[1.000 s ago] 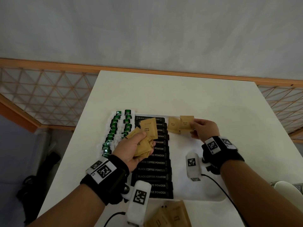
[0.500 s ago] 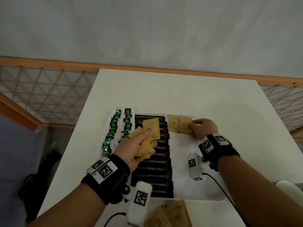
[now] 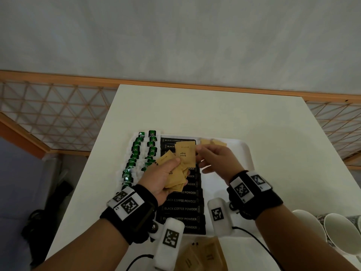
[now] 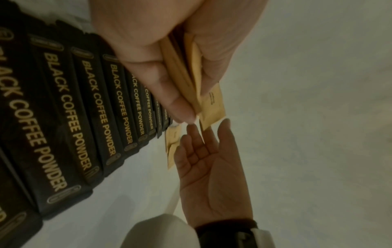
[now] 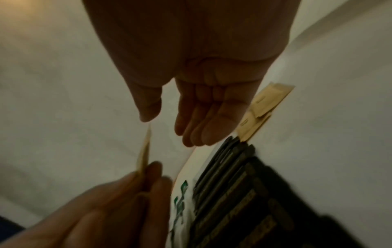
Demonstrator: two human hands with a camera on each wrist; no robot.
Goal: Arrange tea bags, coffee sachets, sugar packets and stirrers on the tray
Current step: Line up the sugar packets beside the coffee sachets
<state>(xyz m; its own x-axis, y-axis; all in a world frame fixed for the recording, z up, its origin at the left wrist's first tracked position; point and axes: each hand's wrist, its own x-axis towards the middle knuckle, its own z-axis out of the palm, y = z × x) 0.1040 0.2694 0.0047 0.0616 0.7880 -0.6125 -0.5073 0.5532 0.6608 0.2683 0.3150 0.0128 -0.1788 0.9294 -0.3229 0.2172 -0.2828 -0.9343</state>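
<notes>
My left hand (image 3: 175, 166) (image 4: 191, 109) grips a fanned bunch of brown sugar packets (image 3: 176, 178) above the column of black coffee sachets (image 3: 181, 209). One sugar packet (image 3: 185, 155) (image 4: 213, 107) sticks up out of the bunch. My right hand (image 3: 201, 155) (image 5: 165, 127) is beside it with straight fingers; its thumb and forefinger flank the packet's edge without pinching it. Two sugar packets (image 3: 213, 142) (image 5: 260, 107) lie at the far end of the white tray (image 3: 244, 153). Green tea bags (image 3: 140, 153) fill the tray's left side.
More brown packets (image 3: 201, 255) lie on the white table (image 3: 214, 110) just in front of the tray. White cups (image 3: 332, 233) stand at the near right corner. A wooden lattice rail (image 3: 48, 118) runs behind and beside the table.
My right hand has left the second packet at the tray's far end and come back left to the bunch. My left hand has raised the bunch slightly, one packet pushed upward.
</notes>
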